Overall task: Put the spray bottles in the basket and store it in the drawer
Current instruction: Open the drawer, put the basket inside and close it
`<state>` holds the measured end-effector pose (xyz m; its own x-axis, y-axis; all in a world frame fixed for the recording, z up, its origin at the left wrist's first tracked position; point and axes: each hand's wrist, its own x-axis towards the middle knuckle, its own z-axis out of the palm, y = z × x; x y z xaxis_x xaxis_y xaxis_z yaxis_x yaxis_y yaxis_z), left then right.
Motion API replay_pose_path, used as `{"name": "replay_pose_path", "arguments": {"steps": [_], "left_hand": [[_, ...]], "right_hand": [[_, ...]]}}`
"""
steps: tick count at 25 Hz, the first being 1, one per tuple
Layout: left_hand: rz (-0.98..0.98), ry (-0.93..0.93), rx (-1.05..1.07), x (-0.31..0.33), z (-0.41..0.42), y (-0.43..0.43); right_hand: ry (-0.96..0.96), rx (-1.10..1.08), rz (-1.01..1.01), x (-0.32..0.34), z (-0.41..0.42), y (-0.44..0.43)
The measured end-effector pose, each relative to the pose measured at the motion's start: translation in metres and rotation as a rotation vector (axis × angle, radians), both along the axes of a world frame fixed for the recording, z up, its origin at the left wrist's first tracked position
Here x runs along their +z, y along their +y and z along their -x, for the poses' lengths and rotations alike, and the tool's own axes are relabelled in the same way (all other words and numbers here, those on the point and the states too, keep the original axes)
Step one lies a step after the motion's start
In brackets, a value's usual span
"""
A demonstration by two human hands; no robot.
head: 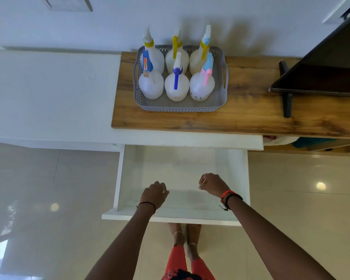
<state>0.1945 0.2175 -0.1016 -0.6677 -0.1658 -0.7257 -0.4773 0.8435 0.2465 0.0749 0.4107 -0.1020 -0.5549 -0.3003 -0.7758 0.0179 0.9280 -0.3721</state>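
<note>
A grey perforated basket [180,107] stands on the wooden counter [251,110]. Inside it stand several white spray bottles, among them one with a dark blue trigger [176,85], one with a pink and light blue head [202,85] and one with a blue labelled head [151,84]. Below the counter a white drawer [182,172] is pulled out with nothing in it. My left hand [154,194] and my right hand [212,183] hover over the drawer's front part, fingers loosely curled, holding nothing.
A dark flat screen [321,63] on a black foot stands at the counter's right end. A white wall runs behind the counter. Glossy tiled floor [49,188] lies on both sides of the drawer. My feet are under the drawer front.
</note>
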Motion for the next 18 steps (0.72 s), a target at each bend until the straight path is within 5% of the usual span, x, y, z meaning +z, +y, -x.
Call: {"name": "replay_pose_path", "arguments": {"steps": [6, 18], "left_hand": [[-0.148, 0.347, 0.468, 0.036, 0.068, -0.072], [-0.064, 0.715, 0.805, 0.062, 0.192, -0.188]], "right_hand": [[0.236, -0.502, 0.101, 0.049, 0.096, 0.002], [0.371, -1.012, 0.344, 0.094, 0.261, -0.037]]}}
